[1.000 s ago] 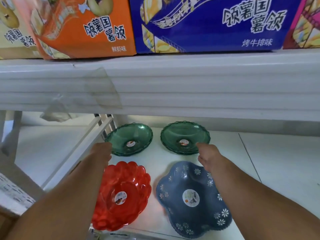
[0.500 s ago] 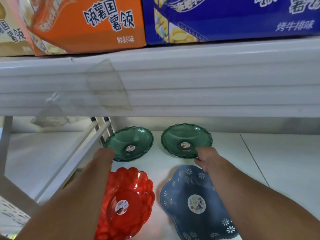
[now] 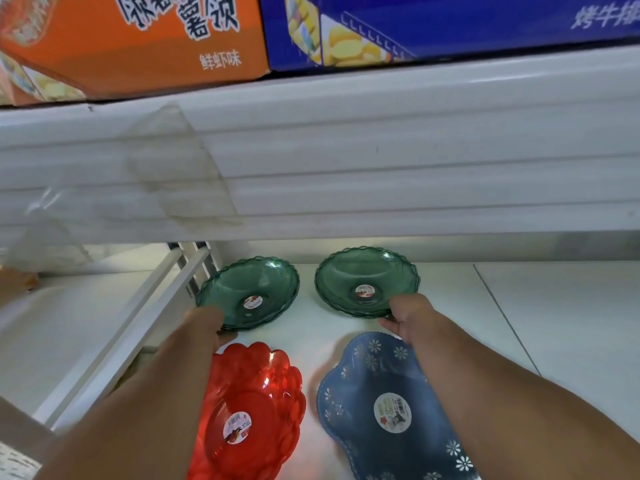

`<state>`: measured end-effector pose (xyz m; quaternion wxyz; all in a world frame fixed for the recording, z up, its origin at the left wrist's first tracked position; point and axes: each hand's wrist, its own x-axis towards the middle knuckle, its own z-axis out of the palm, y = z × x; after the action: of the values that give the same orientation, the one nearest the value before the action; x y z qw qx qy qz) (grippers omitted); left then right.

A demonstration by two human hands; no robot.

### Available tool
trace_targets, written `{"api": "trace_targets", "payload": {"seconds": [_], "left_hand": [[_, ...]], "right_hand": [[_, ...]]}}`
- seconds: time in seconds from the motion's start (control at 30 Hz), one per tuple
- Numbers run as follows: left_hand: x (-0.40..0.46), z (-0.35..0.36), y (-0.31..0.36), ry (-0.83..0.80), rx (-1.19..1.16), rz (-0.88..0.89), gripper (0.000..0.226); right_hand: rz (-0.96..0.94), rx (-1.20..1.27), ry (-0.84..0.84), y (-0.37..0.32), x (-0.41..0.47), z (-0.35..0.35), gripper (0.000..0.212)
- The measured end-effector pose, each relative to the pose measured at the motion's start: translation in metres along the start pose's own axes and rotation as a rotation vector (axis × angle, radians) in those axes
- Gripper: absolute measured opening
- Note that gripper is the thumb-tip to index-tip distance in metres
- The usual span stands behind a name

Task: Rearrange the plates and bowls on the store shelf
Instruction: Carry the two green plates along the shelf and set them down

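Two green see-through bowls stand side by side at the back of the white shelf (image 3: 519, 313). My left hand (image 3: 204, 323) grips the near rim of the left green bowl (image 3: 256, 289). The near rim of the right green bowl (image 3: 363, 278) is held by my right hand (image 3: 405, 317). In front of them lie a red scalloped bowl (image 3: 256, 410) on the left and a blue flower-patterned bowl (image 3: 381, 403) on the right, partly covered by my forearms. Each bowl has a round sticker in its middle.
A white shelf board (image 3: 346, 161) overhangs close above the bowls, with a peeling clear label strip (image 3: 180, 174). On it stand an orange carton (image 3: 138, 39) and a blue carton (image 3: 450, 22). A white divider rail (image 3: 145, 313) runs along the left of the bowls.
Both hands have reached forward from over the front bowls to the near rims of the two green bowls and closed on them. The camera has moved nearer and lower.
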<state>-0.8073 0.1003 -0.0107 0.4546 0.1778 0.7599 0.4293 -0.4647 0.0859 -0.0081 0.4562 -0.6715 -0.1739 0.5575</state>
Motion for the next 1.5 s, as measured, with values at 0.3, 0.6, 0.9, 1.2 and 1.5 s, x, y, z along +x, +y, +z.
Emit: {"api": "trace_targets", "payload": {"seconds": [0.3,0.6,0.9,1.2,1.5], "left_hand": [[-0.024,0.006,0.008,0.003,-0.135,0.018,0.019],[-0.098,0.022,0.013,0.048,-0.161,0.068,0.018],[-0.168,0.068,-0.007,0.018,-0.180,0.094,0.014],[-0.217,0.116,-0.019,-0.075,-0.169,0.075,0.021],[-0.243,0.165,-0.020,-0.227,-0.049,0.120,0.011]], "right_hand": [[-0.031,0.060,-0.013,-0.007,-0.014,-0.012,0.015],[-0.044,0.115,-0.003,-0.032,-0.046,-0.065,0.019],[-0.065,0.141,0.016,-0.050,-0.074,-0.163,0.016],[-0.080,0.177,0.082,-0.058,-0.079,-0.244,0.028],[-0.117,0.250,0.190,-0.053,-0.081,-0.294,0.026]]}}
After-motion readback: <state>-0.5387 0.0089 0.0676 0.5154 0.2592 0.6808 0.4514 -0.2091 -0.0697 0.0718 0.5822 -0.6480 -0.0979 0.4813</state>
